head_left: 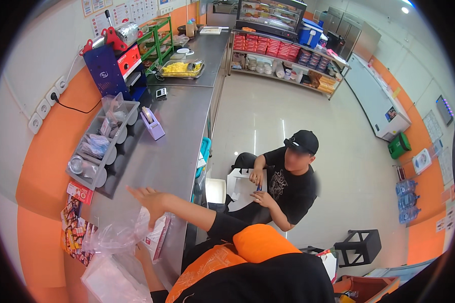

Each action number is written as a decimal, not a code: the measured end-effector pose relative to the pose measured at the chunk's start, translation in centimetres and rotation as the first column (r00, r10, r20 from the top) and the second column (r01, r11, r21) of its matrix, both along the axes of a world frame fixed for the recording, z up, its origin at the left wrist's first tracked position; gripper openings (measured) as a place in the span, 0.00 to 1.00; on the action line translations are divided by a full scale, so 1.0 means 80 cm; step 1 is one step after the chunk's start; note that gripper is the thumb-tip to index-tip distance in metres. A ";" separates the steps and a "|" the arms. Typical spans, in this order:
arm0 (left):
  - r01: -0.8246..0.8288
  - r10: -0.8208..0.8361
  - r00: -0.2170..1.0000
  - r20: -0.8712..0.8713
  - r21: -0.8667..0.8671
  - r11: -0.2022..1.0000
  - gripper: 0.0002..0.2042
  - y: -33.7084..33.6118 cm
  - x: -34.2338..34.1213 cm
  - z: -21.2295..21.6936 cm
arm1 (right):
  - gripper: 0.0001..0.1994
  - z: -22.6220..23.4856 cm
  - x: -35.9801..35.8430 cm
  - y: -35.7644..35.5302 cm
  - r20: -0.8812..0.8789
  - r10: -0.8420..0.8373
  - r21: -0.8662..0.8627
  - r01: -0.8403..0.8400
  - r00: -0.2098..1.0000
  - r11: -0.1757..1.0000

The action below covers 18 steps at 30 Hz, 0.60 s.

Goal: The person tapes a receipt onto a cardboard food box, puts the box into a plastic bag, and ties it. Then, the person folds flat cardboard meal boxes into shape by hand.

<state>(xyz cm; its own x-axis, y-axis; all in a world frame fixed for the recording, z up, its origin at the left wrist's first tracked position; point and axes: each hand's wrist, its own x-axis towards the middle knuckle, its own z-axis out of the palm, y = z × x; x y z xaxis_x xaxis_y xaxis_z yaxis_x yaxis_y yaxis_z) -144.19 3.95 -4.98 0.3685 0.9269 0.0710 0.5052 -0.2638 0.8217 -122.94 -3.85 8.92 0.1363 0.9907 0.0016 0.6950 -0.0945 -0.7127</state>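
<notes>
My right hand (154, 203) reaches over the steel counter with its fingers spread and nothing in them. Just below it, crumpled clear plastic bags (109, 237) lie around a white packet (109, 280). My left hand (140, 248) is against the edge of this plastic, and its fingers are hidden there, so I cannot tell whether it grips. A flat white and red box (159, 237) in clear wrap lies between my two arms. Beyond my right hand stands a grey divided organizer (104, 139) holding small plastic packets and lids.
A purple tape dispenser (153, 123), a blue sealing machine (111, 70) and a tray of yellow food (182, 69) stand farther along the counter (157, 151). To the right, a person (293, 177) in a black cap sits low, handling a small object. A black stool (361, 247) is at lower right.
</notes>
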 end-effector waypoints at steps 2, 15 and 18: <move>0.024 -0.024 0.998 -0.056 -0.016 1.000 0.18 0.010 -0.007 -0.004 | 0.69 -0.038 -0.012 0.007 0.037 0.031 -0.074 -0.028 0.999 0.997; 0.127 -0.123 0.985 -0.119 0.033 0.991 0.18 0.036 -0.010 -0.049 | 0.32 -0.095 -0.049 0.032 0.021 0.031 -0.014 -0.031 0.999 0.999; 0.293 -0.291 0.956 -0.038 0.151 0.944 0.16 0.021 -0.012 -0.048 | 0.21 -0.104 -0.048 0.030 0.016 0.004 0.034 -0.004 1.000 0.999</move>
<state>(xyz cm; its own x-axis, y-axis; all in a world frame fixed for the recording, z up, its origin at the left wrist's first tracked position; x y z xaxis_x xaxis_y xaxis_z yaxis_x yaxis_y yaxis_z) -145.13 5.65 -8.79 0.6235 0.7568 0.1964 0.3991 -0.5241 0.7524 -126.76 -1.43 0.60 0.1322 0.9905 0.0370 0.7067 -0.0680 -0.7043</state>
